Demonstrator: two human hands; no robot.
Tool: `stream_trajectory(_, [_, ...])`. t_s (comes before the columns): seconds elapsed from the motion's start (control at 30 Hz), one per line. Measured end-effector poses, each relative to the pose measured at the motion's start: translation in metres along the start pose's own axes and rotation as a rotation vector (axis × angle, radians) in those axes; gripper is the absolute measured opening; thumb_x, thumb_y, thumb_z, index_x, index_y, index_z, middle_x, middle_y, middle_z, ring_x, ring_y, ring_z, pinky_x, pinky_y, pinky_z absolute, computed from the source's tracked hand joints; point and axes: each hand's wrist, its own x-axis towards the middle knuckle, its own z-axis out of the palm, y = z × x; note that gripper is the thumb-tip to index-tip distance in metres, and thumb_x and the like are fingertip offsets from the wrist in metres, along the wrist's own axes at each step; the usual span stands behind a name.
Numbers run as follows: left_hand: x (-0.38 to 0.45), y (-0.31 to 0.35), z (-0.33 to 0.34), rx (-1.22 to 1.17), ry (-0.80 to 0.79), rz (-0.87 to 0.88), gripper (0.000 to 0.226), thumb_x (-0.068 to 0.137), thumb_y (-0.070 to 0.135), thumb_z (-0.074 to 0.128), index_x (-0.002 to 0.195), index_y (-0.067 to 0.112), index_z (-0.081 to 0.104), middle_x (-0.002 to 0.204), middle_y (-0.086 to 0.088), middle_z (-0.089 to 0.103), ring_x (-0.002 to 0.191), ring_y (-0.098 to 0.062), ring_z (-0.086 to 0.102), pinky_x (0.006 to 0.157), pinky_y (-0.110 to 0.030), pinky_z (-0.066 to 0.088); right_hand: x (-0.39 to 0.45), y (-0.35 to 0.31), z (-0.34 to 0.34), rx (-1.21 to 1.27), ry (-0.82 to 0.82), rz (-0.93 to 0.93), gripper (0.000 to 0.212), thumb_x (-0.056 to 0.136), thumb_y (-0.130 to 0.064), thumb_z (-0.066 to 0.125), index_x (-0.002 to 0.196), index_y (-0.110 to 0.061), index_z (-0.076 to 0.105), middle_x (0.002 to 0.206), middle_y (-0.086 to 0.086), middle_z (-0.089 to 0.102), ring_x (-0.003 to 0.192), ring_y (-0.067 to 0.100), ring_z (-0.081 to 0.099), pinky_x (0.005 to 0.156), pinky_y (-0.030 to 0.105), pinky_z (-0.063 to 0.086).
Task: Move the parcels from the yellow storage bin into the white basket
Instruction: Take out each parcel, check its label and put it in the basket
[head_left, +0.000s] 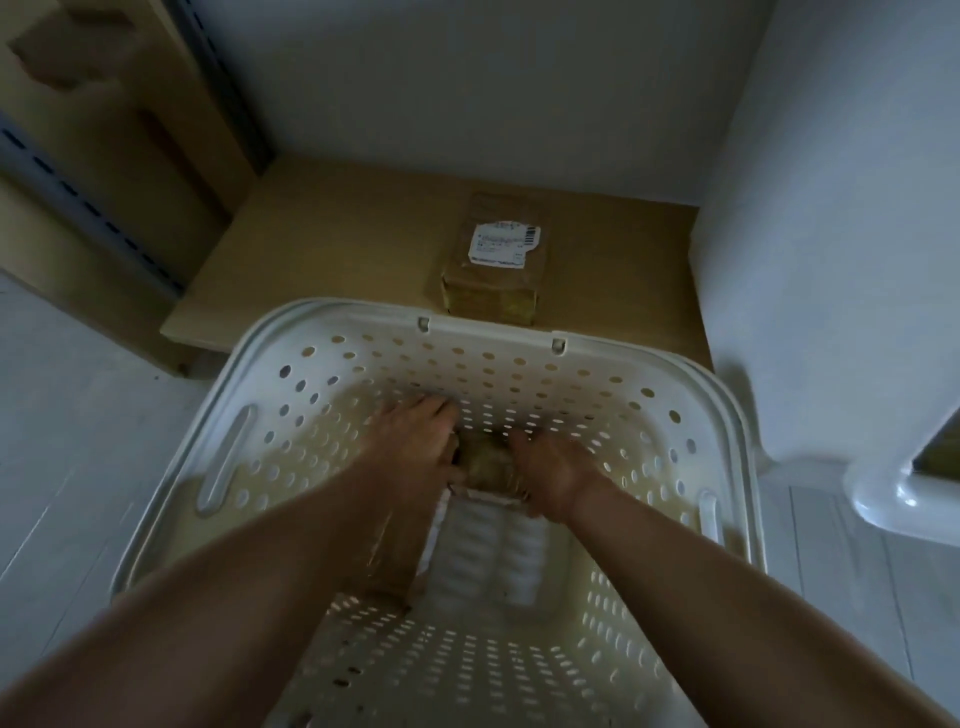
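Note:
Both my arms reach down into the white perforated basket (623, 364). My left hand (415, 441) and my right hand (553, 470) press from either side on a small brown parcel (488, 465) at the basket's bottom. A white bubble-wrap parcel (491, 556) lies just in front of it. A brown taped parcel (395, 551) lies under my left forearm. Another brown parcel (496, 260) with a white shipping label stands outside, on flat cardboard behind the basket. No yellow bin is in view.
Flat cardboard (322, 249) covers the floor behind the basket, below a white wall. Cardboard sheets (78, 104) lean at the left against a metal rack. A white plastic object (852, 260) with a rounded rim stands at the right.

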Motion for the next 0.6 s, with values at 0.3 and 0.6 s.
stream_trajectory(0.3, [-0.050, -0.024, -0.068, -0.031, 0.202, -0.118, 0.040, 0.098, 0.042, 0.059, 0.131, 0.019, 0.056, 0.134, -0.002, 0.060, 0.124, -0.025, 0.056, 0.103, -0.046, 0.046, -0.060, -0.010, -0.051, -0.093, 0.159, -0.086, 0.065, 0.090, -0.009, 0.064, 0.147, -0.013, 0.033, 0.134, 0.015, 0.053, 0.120, 0.035, 0.057, 0.092, 0.043, 0.051])
stream_trajectory(0.6, [-0.111, 0.028, -0.146, -0.415, 0.435, 0.084, 0.039, 0.100, 0.040, 0.056, 0.135, 0.022, 0.056, 0.134, 0.004, 0.061, 0.120, -0.012, 0.058, 0.098, -0.031, 0.049, -0.165, -0.032, -0.118, -0.104, 0.278, -0.274, 0.081, 0.093, -0.028, 0.066, 0.158, -0.019, 0.019, 0.162, 0.005, 0.030, 0.145, 0.027, 0.034, 0.114, 0.043, 0.037])
